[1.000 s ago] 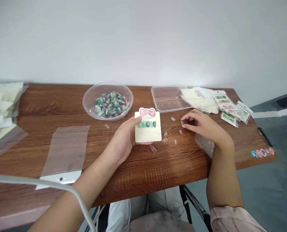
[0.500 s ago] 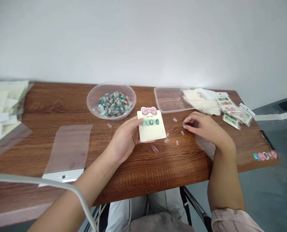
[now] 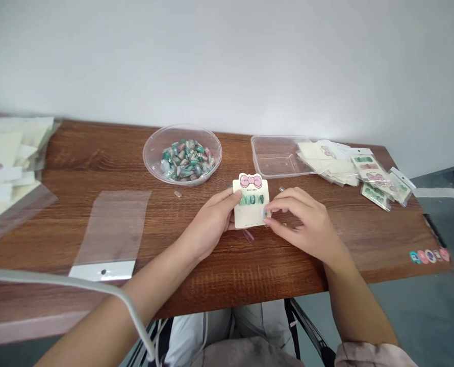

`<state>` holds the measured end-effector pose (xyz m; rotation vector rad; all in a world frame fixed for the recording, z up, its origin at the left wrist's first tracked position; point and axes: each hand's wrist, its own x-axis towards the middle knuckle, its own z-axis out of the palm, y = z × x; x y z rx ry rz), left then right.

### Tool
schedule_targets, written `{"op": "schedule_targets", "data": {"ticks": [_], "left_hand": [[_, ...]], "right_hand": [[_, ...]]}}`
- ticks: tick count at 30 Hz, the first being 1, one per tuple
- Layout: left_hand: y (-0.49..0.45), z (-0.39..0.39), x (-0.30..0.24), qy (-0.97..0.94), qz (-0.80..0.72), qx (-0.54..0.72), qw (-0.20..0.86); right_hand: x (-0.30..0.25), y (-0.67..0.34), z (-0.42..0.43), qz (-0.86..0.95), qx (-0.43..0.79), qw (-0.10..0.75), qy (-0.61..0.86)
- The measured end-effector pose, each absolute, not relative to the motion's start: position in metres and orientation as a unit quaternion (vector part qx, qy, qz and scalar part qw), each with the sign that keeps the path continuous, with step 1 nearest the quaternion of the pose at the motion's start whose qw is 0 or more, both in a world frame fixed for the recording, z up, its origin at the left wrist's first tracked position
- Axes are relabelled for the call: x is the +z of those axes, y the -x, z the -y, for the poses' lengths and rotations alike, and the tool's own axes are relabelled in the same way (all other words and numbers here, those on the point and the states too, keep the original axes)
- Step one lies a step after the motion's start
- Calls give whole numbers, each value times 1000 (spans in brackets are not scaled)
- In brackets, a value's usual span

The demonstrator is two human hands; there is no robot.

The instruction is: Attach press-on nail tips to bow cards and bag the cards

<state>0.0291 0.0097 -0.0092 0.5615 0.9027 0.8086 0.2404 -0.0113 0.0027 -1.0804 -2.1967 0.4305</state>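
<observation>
Holding a cream bow-topped card (image 3: 251, 218) of green press-on nails (image 3: 252, 200) in curled left hand (image 3: 210, 224), right hand (image 3: 305, 224) pinching at its edge.

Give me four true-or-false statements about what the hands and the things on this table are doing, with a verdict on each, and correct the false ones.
1. The left hand holds a card topped with a pink bow. True.
2. The right hand lies flat on the table, away from the card. False: it is raised, with its fingertips at the card's right edge.
3. The round bowl holds a heap of green and pink nails. True.
4. The clear bag sits inside the bowl. False: the bag lies flat on the table, left of the hands.
</observation>
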Motion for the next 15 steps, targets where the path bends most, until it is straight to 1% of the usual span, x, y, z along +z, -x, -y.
{"op": "schedule_targets", "data": {"ticks": [9,15], "left_hand": [[-31,-7,-11,-292,-408,350,791],[-33,-5,-11,-295,-398,350,795]], "right_hand": [[-8,-220,15,841,131,336,404],[-11,-217,15,840,124,330,412]]}}
